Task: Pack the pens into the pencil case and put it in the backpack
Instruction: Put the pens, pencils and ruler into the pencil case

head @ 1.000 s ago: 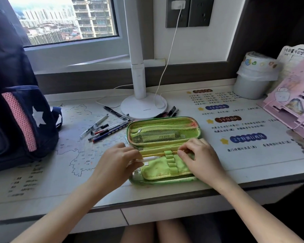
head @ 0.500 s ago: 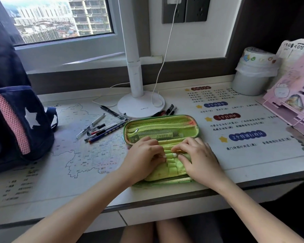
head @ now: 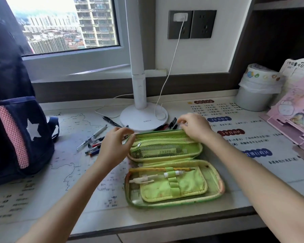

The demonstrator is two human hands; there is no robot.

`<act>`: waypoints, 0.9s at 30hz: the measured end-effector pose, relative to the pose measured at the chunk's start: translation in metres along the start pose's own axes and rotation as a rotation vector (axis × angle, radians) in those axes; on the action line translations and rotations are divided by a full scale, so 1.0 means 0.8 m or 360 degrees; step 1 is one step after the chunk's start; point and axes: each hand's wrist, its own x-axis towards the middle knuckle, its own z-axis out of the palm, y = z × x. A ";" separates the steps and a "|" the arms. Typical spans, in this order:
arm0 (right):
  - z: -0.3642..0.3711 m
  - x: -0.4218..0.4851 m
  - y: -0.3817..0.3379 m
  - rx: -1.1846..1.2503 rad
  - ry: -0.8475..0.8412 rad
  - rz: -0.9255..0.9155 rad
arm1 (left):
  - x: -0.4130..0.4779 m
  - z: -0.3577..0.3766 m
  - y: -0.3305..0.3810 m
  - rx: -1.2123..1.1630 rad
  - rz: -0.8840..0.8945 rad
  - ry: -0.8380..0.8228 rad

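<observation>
The green pencil case (head: 212,181) lies open on the desk. A white pen (head: 158,176) and a yellow pencil (head: 156,169) sit under the elastic loops of its near half. My left hand (head: 114,144) pinches the left corner of the mesh-pocket lid (head: 165,151). My right hand (head: 194,127) grips the lid's far right edge. Several loose pens (head: 95,145) lie left of the case, and more pens (head: 171,124) lie by the lamp base. The navy backpack (head: 14,123) with a white star stands at the left.
A white desk lamp (head: 144,116) with its cable stands just behind the case. A white bin (head: 254,95) and a pink book stand (head: 293,118) are at the right. The desk edge (head: 147,225) runs close below the case.
Both hands left the elastic loops in the near half and moved up to the lid's far edge. The white pen now sits in a loop.
</observation>
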 end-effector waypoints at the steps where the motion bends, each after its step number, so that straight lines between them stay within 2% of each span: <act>1: 0.005 0.020 0.004 -0.0046 -0.0097 0.0025 | 0.002 0.001 -0.002 -0.0074 -0.0008 0.0028; 6: 0.020 0.078 0.019 -0.0307 -0.0511 -0.0069 | 0.010 -0.003 -0.011 -0.0238 0.0033 0.0079; 10: 0.008 0.088 0.030 -0.0538 -0.0675 -0.0274 | 0.014 -0.007 -0.018 -0.0276 0.0044 0.0084; 14: -0.016 0.074 0.058 -0.0833 -0.0588 -0.0409 | 0.011 -0.012 -0.016 -0.0339 0.0051 0.0099; 16: -0.034 0.060 0.071 -0.0862 -0.0409 -0.0398 | 0.007 -0.015 -0.012 -0.0358 0.0076 0.0109; 18: -0.054 0.038 0.073 -0.0791 -0.0127 -0.0253 | 0.003 -0.019 -0.004 -0.0382 0.0116 0.0120; 20: -0.067 0.003 0.057 -0.0387 0.0061 -0.0066 | -0.004 -0.019 0.008 -0.0427 0.0125 0.0113; 21: -0.069 -0.018 0.042 -0.0005 0.0042 -0.0025 | -0.008 -0.018 0.017 -0.0459 0.0114 0.0091; 24: -0.063 -0.094 -0.026 0.1172 -0.0237 -0.0002 | -0.023 -0.011 0.050 -0.0632 0.0115 -0.0031; 27: -0.036 -0.149 -0.081 0.1692 -0.0401 0.0053 | -0.045 -0.004 0.086 -0.1049 0.0053 -0.0143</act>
